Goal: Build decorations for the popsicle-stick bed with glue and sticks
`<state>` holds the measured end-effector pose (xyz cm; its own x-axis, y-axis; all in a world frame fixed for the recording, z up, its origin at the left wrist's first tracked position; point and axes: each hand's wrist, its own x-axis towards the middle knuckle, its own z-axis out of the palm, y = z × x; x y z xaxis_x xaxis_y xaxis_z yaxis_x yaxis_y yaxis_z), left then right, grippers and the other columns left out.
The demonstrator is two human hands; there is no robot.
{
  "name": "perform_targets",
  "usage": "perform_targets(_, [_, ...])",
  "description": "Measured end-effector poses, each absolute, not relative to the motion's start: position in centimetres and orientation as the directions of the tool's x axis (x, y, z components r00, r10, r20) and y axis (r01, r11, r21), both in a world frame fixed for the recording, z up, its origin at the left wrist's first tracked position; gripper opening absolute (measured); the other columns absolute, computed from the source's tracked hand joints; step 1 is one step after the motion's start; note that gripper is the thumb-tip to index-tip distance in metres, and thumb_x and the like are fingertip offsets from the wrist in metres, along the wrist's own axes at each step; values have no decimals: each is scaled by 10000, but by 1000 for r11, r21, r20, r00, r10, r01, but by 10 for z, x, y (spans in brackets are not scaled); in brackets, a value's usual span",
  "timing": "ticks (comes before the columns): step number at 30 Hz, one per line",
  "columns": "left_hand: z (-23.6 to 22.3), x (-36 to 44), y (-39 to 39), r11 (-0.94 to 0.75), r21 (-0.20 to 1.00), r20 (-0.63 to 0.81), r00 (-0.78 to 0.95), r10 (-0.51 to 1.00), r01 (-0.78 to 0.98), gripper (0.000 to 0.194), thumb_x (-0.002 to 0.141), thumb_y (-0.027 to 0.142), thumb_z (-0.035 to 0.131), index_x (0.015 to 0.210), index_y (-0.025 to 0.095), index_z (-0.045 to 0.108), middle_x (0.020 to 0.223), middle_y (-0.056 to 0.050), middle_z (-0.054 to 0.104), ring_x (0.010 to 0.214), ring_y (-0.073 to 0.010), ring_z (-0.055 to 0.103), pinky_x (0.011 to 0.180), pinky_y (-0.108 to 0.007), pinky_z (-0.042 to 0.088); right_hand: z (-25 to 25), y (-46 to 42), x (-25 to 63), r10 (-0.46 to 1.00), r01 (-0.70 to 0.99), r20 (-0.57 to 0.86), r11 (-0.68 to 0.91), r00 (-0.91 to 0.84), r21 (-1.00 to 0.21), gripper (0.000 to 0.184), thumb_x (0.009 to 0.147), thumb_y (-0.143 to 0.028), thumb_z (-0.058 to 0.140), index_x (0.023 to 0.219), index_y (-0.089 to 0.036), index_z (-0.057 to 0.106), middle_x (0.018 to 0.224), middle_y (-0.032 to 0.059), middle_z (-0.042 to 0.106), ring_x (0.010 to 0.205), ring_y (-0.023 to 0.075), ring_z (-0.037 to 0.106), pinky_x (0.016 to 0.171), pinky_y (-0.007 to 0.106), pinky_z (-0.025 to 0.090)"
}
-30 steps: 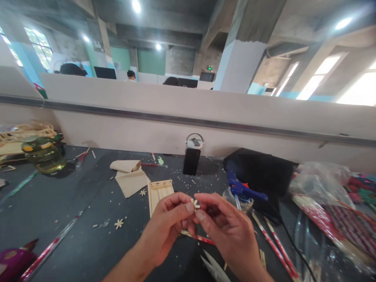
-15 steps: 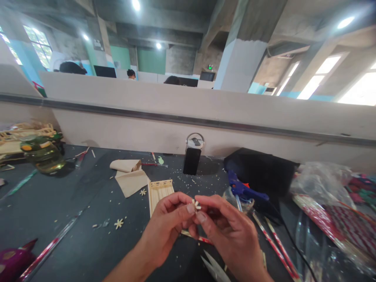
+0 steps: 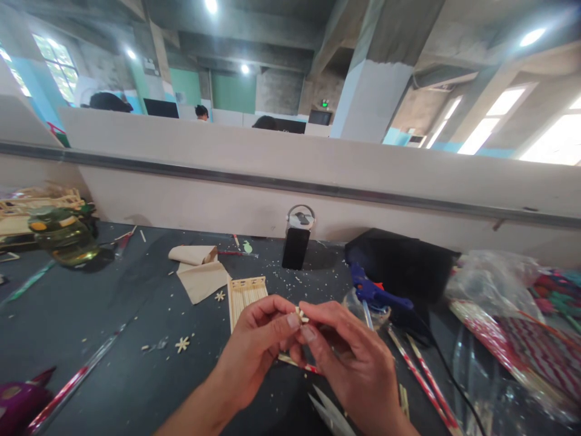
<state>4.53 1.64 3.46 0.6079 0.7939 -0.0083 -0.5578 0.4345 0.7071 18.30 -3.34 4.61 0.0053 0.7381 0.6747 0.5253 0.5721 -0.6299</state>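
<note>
Between my fingertips is a small star-shaped piece of short pale wooden sticks (image 3: 301, 315). My left hand (image 3: 265, 336) pinches it from the left, and my right hand (image 3: 349, 357) grips it from the right with thumb and forefinger. Fingers cover part of the piece. Behind my left hand lies a flat panel of pale sticks (image 3: 247, 293), partly hidden. Two similar star pieces lie on the dark table, one (image 3: 182, 344) left of my left hand and another (image 3: 220, 296) beside the panel. Open scissor blades (image 3: 329, 412) show below my right hand.
A blue glue gun (image 3: 376, 292) rests at the right, its black cord running forward. Beyond my hands stands a black box-shaped device with a handle (image 3: 296, 247). Brown paper (image 3: 200, 278), a greenish bottle (image 3: 63, 237), red-striped packets (image 3: 422, 375) and plastic bags (image 3: 494, 281) lie around.
Both hands keep hold of the small star piece in nearly the same place. The fingers shift very slightly, and the whole view moves a little.
</note>
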Motion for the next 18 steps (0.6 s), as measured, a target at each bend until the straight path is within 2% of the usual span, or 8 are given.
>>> perform_targets(7, [34,46,17,425,717,-15,597,802,-552,116,768,220,732,746,126,667,627,-15,682,482,-87,583,531,-221,512,48,-32,183,728,539,685,580,-8,-611,264,858,-55,579,1055,-208,664,812,7,683,712,108,663,637,193,537])
perform_targets(13, [35,46,16,395,729,0,577,817,-559,108,771,226,730,755,138,669,639,-15,685,507,-89,583,546,-218,493,43,-34,184,777,515,629,528,29,-675,330,871,-91,583,1136,-282,624,827,-32,649,648,83,641,579,167,540])
perform_targets(18, [35,44,15,376,747,12,576,817,-549,92,779,221,725,777,144,674,671,-15,690,541,-86,590,577,-214,487,39,-34,185,790,505,609,499,68,-704,338,870,-112,592,1144,-309,617,852,-36,643,641,89,649,582,186,555])
